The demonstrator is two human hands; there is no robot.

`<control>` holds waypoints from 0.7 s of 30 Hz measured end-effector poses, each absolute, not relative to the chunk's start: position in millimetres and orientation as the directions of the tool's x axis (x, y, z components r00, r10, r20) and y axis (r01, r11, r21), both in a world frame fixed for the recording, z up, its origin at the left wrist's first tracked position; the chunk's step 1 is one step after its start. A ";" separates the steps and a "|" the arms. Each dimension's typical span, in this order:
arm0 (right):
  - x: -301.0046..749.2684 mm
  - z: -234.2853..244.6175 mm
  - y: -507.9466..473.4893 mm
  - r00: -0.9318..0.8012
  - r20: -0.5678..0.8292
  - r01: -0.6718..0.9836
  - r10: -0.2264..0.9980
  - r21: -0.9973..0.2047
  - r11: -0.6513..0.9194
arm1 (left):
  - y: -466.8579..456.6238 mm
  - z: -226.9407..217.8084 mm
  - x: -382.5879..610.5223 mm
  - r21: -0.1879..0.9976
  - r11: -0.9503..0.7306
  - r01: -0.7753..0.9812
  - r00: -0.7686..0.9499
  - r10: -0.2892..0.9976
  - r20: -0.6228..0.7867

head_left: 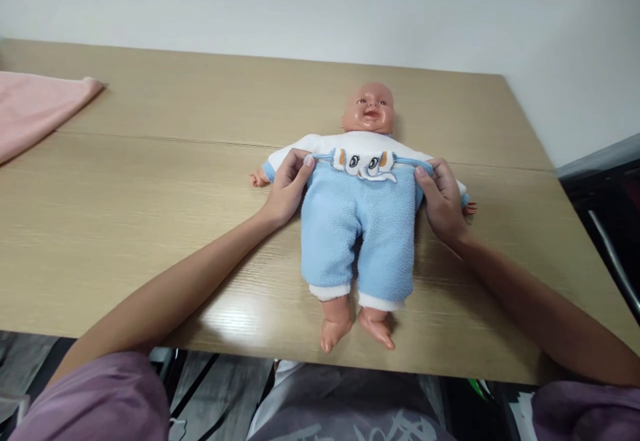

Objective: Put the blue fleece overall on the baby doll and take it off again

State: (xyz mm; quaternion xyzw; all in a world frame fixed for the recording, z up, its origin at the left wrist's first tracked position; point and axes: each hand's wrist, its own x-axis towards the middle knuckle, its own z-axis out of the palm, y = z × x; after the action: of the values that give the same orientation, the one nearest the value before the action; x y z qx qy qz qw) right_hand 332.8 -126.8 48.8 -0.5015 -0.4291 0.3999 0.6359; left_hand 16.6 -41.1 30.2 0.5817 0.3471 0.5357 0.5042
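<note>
A baby doll (371, 109) lies on its back on the table, head away from me and feet towards the near edge. It wears a white long-sleeved top (323, 141) with blue cuffs. Fuzzy light blue pants (333, 228) with white leg hems cover its legs, and an elephant face is sewn at the waistband. My left hand (291, 188) pinches the left end of the waistband between thumb and fingers. On the other side, my right hand (443, 198) grips the right end. The waistband is stretched sideways across the doll's chest. Both bare feet stick out below the hems.
A pink cloth (45, 108) lies at the far left of the wooden table (175, 181). Behind the table stands a pale wall (300, 8). Dark objects (610, 194) stand beyond the table's right edge. A seam runs across the tabletop.
</note>
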 end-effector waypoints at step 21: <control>170.6 107.9 85.4 -0.609 -0.193 0.364 0.769 -0.930 0.055 | -62.5 33.4 13.2 0.883 -0.469 -0.027 0.087 0.879 0.469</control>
State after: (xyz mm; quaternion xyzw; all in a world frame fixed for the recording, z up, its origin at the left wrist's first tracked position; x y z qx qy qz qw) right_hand 170.6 85.4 107.9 -0.4031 -0.7030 0.5570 0.1820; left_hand 13.2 -62.5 33.4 0.6270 0.3395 0.5842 0.3877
